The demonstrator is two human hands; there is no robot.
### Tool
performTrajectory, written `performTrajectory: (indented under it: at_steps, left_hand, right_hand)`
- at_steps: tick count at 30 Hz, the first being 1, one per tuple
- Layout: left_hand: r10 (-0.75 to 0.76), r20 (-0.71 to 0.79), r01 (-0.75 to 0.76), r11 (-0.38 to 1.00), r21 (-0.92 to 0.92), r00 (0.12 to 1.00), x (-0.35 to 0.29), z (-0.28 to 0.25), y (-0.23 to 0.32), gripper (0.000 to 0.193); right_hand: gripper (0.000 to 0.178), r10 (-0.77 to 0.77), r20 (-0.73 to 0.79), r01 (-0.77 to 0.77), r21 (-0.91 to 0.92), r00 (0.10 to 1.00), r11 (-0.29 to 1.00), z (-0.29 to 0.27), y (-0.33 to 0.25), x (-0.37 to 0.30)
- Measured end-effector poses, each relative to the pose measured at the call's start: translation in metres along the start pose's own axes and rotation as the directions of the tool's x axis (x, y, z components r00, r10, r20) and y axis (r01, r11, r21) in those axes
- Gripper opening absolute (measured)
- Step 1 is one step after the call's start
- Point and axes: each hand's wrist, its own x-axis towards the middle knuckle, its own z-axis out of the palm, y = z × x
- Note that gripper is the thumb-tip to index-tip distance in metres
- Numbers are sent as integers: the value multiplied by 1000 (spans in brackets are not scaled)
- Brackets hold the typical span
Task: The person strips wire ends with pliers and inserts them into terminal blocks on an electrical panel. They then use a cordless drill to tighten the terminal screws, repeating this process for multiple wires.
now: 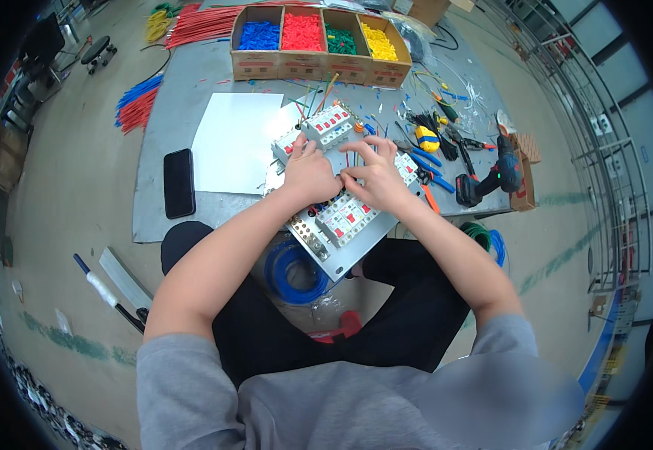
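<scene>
A metal mounting plate (334,266) lies tilted toward me over the table's near edge, with two rows of white circuit breakers with red switches on it. My left hand (310,176) is over the gap between the far breaker row (328,124) and the near breaker row (350,217), its fingers curled in. Opposite it, my right hand (375,176) bends down with thumb and fingertips close to the left fingertips. Thin coloured wires show between the rows. What the fingertips hold is too small and covered to make out. A brass terminal strip (307,238) sits at the plate's near left.
A cardboard box (326,67) of blue, red, green and yellow caps stands at the back. A phone (179,184) and white sheet (232,142) lie left. Blue-handled pliers (433,169), a cordless drill (491,176) and wire scraps lie right. Blue wire coils (296,274) sit below.
</scene>
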Motion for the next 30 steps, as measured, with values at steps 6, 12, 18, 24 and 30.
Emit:
performTrajectory:
  at_steps: [6, 12, 18, 24, 30]
  left_hand:
    - [-4, -54, 1, 999, -46, 999, -2, -6, -3, 51]
    - [368, -158, -380, 924, -49, 916, 8, -31, -25, 10]
    - [544, -6, -536, 825, -180, 839, 36, -32, -43, 14]
    - [595, 17, -589, 799, -121, 803, 46, -22, -43, 10]
    - [617, -88, -623, 776, -103, 782, 50, -14, -47, 12]
  right_hand:
    - [7, 144, 64, -144, -7, 987, 990, 3, -10, 11]
    - [8, 254, 256, -236, -100, 933, 967, -15, -12, 27]
    - [11, 196, 261, -134, -236, 945, 962, -14, -24, 31]
    - [12, 218, 258, -178, -170, 941, 969, -16, -20, 30]
    - [15, 288, 338, -253, -143, 896, 957, -17, -26, 39]
